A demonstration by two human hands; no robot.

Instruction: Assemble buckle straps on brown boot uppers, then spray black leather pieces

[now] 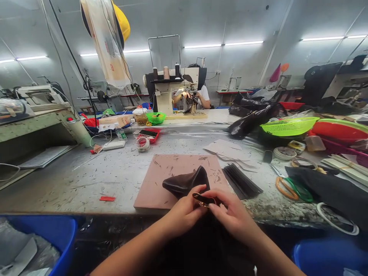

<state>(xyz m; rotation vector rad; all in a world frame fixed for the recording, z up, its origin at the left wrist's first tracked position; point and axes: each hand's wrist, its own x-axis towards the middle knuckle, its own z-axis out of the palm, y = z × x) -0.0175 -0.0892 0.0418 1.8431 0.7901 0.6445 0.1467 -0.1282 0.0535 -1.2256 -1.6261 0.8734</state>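
Observation:
A dark brown leather piece (186, 182) lies folded on a pinkish work board (161, 176) at the table's near edge. My left hand (184, 212) and my right hand (232, 214) meet just below it, both pinching a narrow dark strap with a gold metal buckle (203, 200). The fingers of both hands are closed on that strap. A stack of thin black strips (240, 180) rests at the board's right edge, close to my right hand.
Scissors with orange and green handles (293, 188), tape rolls and black fabric (330, 191) lie at the right. Green basket (289, 125) and dark leather pile (250, 122) sit behind. Blue bins (57, 234) flank the front. A person works at a sewing machine (169, 92) across the table.

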